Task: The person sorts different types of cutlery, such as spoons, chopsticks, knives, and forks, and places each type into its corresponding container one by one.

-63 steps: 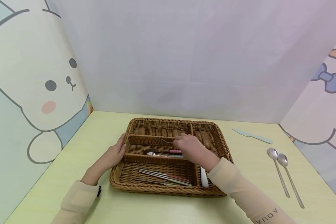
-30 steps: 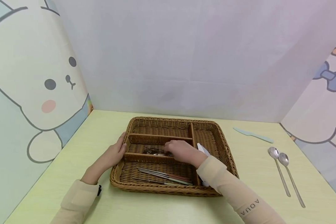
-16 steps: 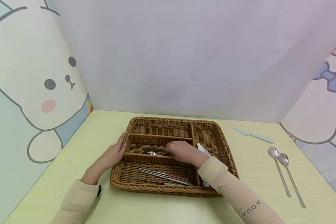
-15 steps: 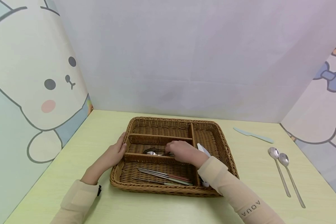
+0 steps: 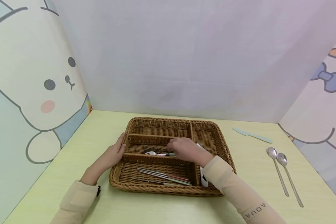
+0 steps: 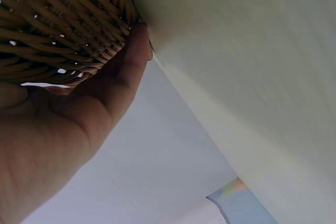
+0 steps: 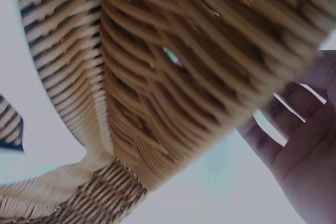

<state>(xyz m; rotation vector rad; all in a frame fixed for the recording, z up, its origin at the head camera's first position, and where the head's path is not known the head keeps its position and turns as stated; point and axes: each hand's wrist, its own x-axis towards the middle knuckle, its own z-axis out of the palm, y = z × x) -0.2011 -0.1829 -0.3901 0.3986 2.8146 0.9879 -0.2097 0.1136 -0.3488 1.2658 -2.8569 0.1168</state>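
A brown wicker basket [image 5: 168, 190] with divided compartments sits on the table. At its left side my left hand [image 5: 113, 154] holds the rim, thumb on top and fingers along the outer wall [image 6: 79, 30]. My right hand [image 5: 186, 149] is over the right end of the middle compartment, fingers bent downward. Beside its fingertips lie several pieces of cutlery, among them a fork [image 5: 151, 153] with a silver head and a dark piece behind it. In the right wrist view the fingers [image 7: 294, 108] look loosely extended with gaps between them; their tips are hidden behind the wicker.
Chopsticks [image 5: 163, 175] with coloured ends lie in the front compartment. A white-handled piece [image 5: 203, 179] lies in the right compartment, partly under my forearm. On the table to the right are a pale blue knife [image 5: 252, 135] and two long spoons [image 5: 278, 171], [image 5: 291, 180].
My right hand came down and left into the middle compartment, where the cutlery shifted. It has since lifted slightly to the right, uncovering handles. My left hand stays on the basket.
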